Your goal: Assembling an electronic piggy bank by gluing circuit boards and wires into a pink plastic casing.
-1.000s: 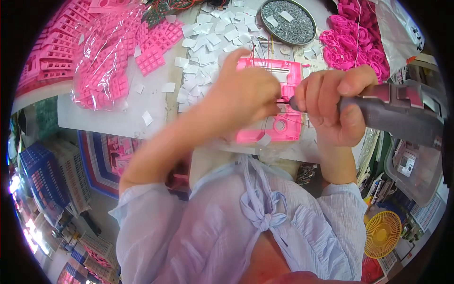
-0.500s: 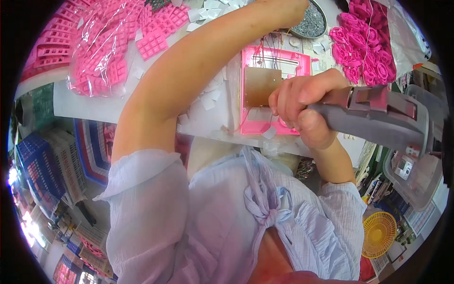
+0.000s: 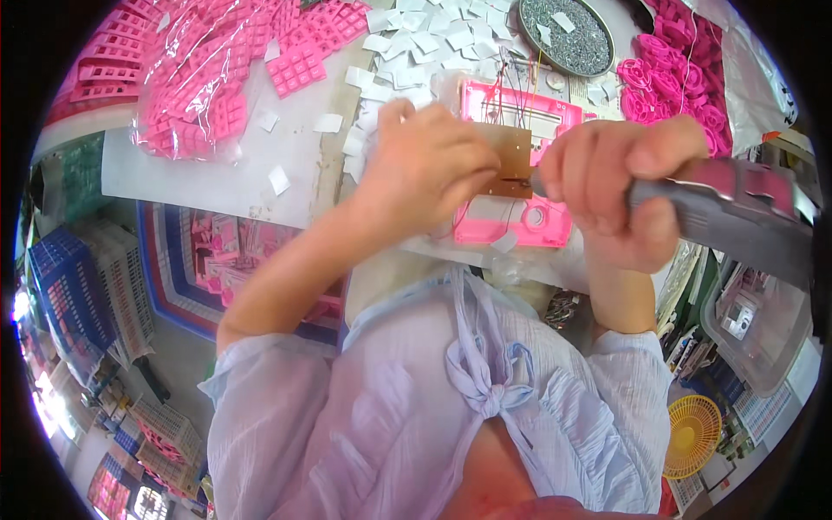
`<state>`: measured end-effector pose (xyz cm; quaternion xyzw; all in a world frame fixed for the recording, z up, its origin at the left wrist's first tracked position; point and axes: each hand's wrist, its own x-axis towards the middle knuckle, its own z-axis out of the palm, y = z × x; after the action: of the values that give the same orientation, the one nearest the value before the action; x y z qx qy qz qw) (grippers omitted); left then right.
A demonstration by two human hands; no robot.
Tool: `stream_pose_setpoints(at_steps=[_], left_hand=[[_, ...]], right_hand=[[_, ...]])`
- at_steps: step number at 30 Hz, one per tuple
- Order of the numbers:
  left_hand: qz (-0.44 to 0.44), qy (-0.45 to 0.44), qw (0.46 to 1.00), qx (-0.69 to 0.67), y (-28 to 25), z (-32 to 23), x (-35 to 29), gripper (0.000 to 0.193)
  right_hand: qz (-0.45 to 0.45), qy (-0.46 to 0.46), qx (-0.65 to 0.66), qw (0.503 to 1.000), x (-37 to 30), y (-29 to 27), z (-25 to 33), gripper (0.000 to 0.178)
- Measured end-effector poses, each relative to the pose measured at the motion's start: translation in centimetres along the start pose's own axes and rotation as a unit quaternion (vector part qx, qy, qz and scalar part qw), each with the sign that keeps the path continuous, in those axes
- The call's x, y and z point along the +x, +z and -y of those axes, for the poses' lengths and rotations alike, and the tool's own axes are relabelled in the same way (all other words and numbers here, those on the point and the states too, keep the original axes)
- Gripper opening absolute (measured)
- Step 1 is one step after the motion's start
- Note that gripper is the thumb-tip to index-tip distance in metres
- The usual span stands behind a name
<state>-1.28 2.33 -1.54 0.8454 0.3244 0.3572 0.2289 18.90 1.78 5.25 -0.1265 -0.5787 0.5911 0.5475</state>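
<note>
The right hand [image 3: 620,186] is clamped around a grey power screwdriver [image 3: 728,217], its tip directed left at a brown board [image 3: 517,149]. The left hand [image 3: 429,165] holds its fingertips close together beside the bit, at the board; whether they grip anything cannot be determined. The board lies over a pink housing [image 3: 471,232]. Beyond: white squares [image 3: 458,39] and a round dish [image 3: 577,74] of screws [image 3: 582,54].

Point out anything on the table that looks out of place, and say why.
Two white squares lie on the metal bits in the round tray, apart from the main scatter, so they look strayed.
</note>
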Motion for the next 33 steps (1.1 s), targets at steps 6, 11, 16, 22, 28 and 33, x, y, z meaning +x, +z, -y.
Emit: stream_pose_setpoints(at_steps=[6,11,16,22,28,33], left_hand=[[-0.023,-0.062,0.996,-0.051,0.5,-1.5,-2.1,0.014],[-0.061,-0.030,0.997,-0.036,0.6,-1.3,-2.2,0.017],[-0.096,-0.002,0.995,-0.016,0.9,-0.8,-2.2,0.021],[-0.115,-0.057,0.989,0.068,-0.1,-1.5,-1.5,0.024],[-0.096,-0.079,0.989,0.074,-2.2,-2.0,-3.5,0.021],[-0.068,-0.030,0.997,0.039,-1.9,-2.8,-3.6,0.023]], right_hand=[[-0.019,0.014,-0.051,0.998,0.4,1.9,0.9,0.030],[-0.028,0.024,-0.048,0.998,0.6,2.0,0.8,0.028],[-0.021,0.013,-0.056,0.998,1.2,2.2,0.8,0.024],[-0.046,0.007,-0.055,0.997,1.8,0.9,-1.6,0.014],[-0.043,-0.008,-0.052,0.998,1.9,0.0,-5.0,0.013],[-0.029,-0.005,-0.079,0.996,1.6,0.4,-5.5,0.018]])
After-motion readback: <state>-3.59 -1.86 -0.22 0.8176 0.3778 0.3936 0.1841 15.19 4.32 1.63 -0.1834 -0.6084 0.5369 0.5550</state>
